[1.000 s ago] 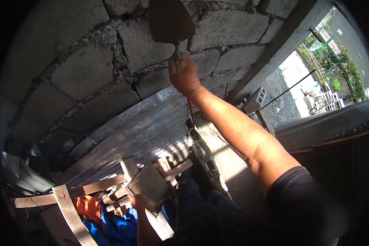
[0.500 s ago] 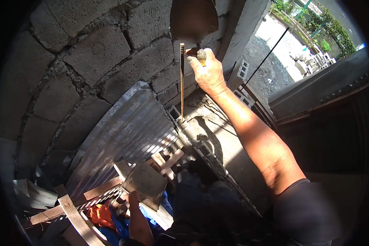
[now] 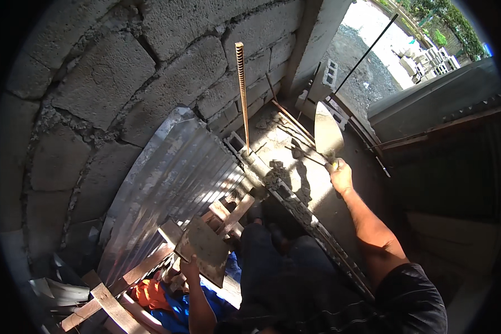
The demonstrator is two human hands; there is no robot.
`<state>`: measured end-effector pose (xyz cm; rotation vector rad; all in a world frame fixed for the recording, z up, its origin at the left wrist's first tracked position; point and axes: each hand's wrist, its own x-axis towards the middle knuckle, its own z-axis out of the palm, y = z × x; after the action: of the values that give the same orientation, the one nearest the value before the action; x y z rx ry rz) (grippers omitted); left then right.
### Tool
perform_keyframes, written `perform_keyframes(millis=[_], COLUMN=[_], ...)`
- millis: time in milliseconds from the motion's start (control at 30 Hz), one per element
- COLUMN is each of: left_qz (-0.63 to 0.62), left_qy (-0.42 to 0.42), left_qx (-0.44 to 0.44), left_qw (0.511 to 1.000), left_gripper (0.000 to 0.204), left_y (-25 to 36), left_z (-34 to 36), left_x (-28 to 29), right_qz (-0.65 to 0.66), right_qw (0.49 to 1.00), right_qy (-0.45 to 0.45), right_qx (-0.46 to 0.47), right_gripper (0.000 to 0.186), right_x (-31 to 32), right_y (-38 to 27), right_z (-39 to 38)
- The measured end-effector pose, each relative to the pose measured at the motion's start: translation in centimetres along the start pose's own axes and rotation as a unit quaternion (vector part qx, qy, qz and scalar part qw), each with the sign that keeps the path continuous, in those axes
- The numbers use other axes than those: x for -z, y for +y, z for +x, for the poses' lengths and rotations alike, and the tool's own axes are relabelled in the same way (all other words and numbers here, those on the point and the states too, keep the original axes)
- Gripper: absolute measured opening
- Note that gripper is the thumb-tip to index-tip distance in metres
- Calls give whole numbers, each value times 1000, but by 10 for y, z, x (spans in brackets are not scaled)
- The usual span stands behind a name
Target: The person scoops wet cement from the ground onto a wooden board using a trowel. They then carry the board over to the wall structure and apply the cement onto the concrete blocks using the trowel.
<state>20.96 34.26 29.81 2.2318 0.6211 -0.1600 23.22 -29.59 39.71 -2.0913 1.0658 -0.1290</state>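
Observation:
My right hand point(image 3: 340, 176) is closed around the handle of a trowel point(image 3: 328, 133), whose pale pointed blade angles up and away over the floor beyond a low block wall point(image 3: 299, 210). At lower left, my left hand point(image 3: 189, 269) grips the near edge of a flat, square, mortar-stained board point(image 3: 201, 249); the underside of that grip is hidden. The board is tilted, with a thin grey smear on its face. From the low wall's far end a ribbed steel bar point(image 3: 242, 94) rises upright, left of the trowel and apart from it.
A tall block wall point(image 3: 103, 83) stands on the left, with a corrugated metal sheet point(image 3: 167, 167) leaning against it. Wooden planks point(image 3: 112, 306) and blue and orange cloth point(image 3: 150, 294) lie at lower left. Hollow blocks point(image 3: 329, 72) and a thin dark rod point(image 3: 367, 53) are at upper right.
My right hand has brought the trowel down and right, away from the top of the steel bar. The board stays in my left hand, shifted slightly and more tilted.

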Motion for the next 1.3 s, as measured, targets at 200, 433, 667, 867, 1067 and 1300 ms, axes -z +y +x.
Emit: perform_keyframes(millis=[200, 433, 667, 867, 1067, 1300], left_qz=[288, 444, -198, -359, -423, -476], left_qy=[22, 44, -108, -280, -230, -225], left_qx=[-14, 107, -349, -486, -408, -395], left_qw=[957, 888, 909, 746, 776, 752], left_gripper=[59, 67, 72, 51, 38, 38], left_y=[49, 104, 464, 653, 644, 620], left_z=[73, 59, 47, 5, 3, 12], left_x=[-36, -54, -95, -124, -134, -126], right_qz=[-68, -160, -41, -22, 17, -38], right_qw=[988, 955, 980, 987, 984, 971], right_qy=[-118, -217, -192, -130, -132, -191], right_qx=[-73, -122, -16, -90, -121, -142], right_gripper=[32, 34, 30, 33, 48, 55], right_x=[-41, -55, -88, -112, -123, -193], right_y=[53, 60, 80, 73, 15, 54], right_z=[-25, -27, 30, 6, 12, 46])
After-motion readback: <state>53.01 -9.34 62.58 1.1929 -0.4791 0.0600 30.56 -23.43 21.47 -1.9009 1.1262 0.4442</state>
